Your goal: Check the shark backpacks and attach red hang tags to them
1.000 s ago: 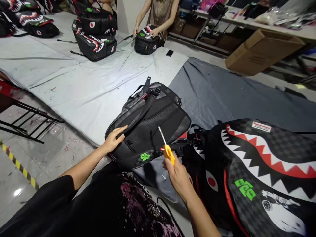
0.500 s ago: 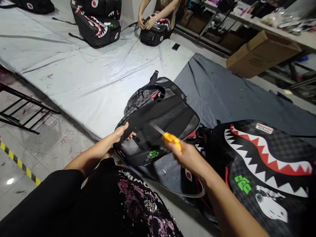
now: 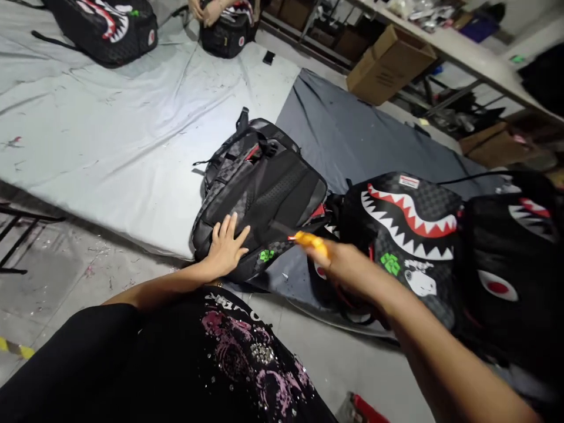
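Observation:
A black checkered backpack (image 3: 282,188) lies on the covered table with its padded back facing up. Flat on its lower panel rests my left hand (image 3: 227,249), fingers spread. My right hand (image 3: 337,261) is closed around a tool with an orange handle (image 3: 311,241). A thin greyish blade, blurred, points from the handle over the backpack's right side; I cannot tell whether it touches. Near my left fingers is a green printed patch (image 3: 267,255) on the backpack.
To the right lie a shark-mouth backpack (image 3: 409,217) and another black backpack (image 3: 506,264). More backpacks (image 3: 110,35) sit at the far left, where another person's hands (image 3: 211,12) work on one. A cardboard box (image 3: 388,64) stands behind the grey cloth (image 3: 348,135).
My left hand has gone from gripping the backpack's edge to pressing flat on it. The right hand still holds the orange-handled tool. The view has swung to the right.

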Motion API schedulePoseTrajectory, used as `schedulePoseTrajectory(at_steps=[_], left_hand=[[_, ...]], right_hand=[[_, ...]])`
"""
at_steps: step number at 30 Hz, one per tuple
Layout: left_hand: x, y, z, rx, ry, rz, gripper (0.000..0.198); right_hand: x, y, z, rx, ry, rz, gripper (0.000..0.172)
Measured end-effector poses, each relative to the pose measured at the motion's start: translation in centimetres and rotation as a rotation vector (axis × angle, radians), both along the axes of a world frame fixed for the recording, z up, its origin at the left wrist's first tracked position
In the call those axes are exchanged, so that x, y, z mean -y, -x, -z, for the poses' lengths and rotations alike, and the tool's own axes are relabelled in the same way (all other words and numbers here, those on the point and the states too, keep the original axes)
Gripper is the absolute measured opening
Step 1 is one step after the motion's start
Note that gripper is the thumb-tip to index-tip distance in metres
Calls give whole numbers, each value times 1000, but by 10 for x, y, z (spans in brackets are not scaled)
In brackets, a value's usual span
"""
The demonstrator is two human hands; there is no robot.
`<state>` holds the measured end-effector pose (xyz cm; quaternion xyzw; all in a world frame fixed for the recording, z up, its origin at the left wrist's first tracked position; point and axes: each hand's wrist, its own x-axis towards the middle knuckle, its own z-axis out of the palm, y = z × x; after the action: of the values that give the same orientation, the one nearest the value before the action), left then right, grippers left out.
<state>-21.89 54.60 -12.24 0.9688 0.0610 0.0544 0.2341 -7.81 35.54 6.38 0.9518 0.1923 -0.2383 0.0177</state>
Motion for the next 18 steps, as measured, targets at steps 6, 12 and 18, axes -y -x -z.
schedulePoseTrajectory(at_steps=[6, 12, 18], left_hand=[[62, -4, 4, -132, 10, 424, 94], [60, -23, 26, -152, 631, 121, 53], [34, -44, 30, -480, 1190, -120, 49]], right_hand=[[18, 4, -15, -47, 103, 133, 48], [66, 47, -27, -362, -58, 407, 44], [82, 76, -12, -287, -275, 540, 41]])
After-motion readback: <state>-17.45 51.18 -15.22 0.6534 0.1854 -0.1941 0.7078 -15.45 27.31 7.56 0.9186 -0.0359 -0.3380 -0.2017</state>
